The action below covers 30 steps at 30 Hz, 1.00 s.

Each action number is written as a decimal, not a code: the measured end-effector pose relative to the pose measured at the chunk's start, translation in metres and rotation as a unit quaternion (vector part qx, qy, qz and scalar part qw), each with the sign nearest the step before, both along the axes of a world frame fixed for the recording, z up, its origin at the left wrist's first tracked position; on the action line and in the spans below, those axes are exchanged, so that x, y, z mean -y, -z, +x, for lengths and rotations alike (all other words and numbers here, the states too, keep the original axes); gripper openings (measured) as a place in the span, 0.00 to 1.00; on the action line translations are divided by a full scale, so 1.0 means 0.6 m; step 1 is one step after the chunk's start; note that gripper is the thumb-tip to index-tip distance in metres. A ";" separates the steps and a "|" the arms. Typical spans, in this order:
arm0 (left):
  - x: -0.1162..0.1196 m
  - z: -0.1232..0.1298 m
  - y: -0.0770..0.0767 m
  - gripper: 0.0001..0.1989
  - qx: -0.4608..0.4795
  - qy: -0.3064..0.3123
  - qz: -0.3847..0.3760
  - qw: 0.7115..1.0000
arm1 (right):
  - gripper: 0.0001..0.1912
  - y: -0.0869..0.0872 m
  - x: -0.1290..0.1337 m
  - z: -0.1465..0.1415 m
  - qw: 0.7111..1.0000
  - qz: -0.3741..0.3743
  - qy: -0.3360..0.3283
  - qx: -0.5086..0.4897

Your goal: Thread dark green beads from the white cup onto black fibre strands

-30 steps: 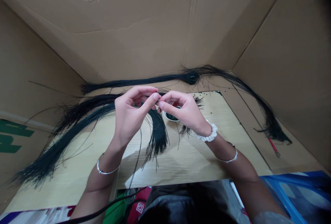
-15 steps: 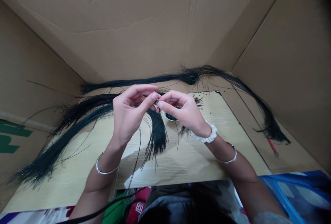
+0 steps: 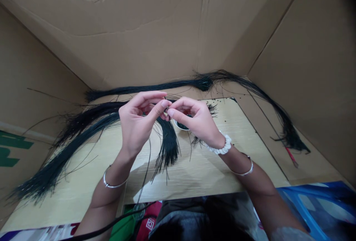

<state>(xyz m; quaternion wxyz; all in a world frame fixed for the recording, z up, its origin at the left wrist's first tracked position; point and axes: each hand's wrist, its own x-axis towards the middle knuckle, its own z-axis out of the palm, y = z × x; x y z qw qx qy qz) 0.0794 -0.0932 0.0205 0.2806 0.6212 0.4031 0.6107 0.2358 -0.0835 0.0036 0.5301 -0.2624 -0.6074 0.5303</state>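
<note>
My left hand [image 3: 137,126] and my right hand [image 3: 198,122] meet above the board, fingertips almost touching. Both pinch a thin dark cord [image 3: 167,110], a short piece of which shows between the fingers; its finer detail is too small to make out. Under my hands lies a bundle of dark green cords [image 3: 168,142], its cut ends fanned toward me. A small white bowl [image 3: 180,127] with dark bits in it is partly hidden behind my right hand. To the left, the long dark green cords [image 3: 55,168] spread beside a blacker bundle [image 3: 80,122].
Cardboard walls [image 3: 144,29] enclose the back and sides. Along the back lies another cord bundle [image 3: 150,87], and a further one [image 3: 274,104] trails down the right. A red-handled tool [image 3: 291,156] lies near its end. Blue plastic [image 3: 319,204] is at the front right.
My hands stay pinched together in nearly the same place, with only a slight shift of the fingers. The whole view has slid a little left.
</note>
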 end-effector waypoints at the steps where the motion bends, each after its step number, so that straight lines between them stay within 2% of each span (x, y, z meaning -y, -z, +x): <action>1: 0.000 0.000 0.000 0.08 -0.001 0.000 0.000 1.000 | 0.10 0.000 0.000 0.000 1.000 -0.001 0.001 0.000; 20: -0.004 0.004 0.013 0.11 0.043 0.022 -0.031 0.998 | 0.12 0.000 -0.001 -0.005 0.999 -0.024 0.016 -0.020; 30: -0.006 0.009 0.015 0.10 0.063 0.028 -0.026 0.997 | 0.14 0.003 -0.003 -0.006 0.996 -0.069 -0.025 -0.050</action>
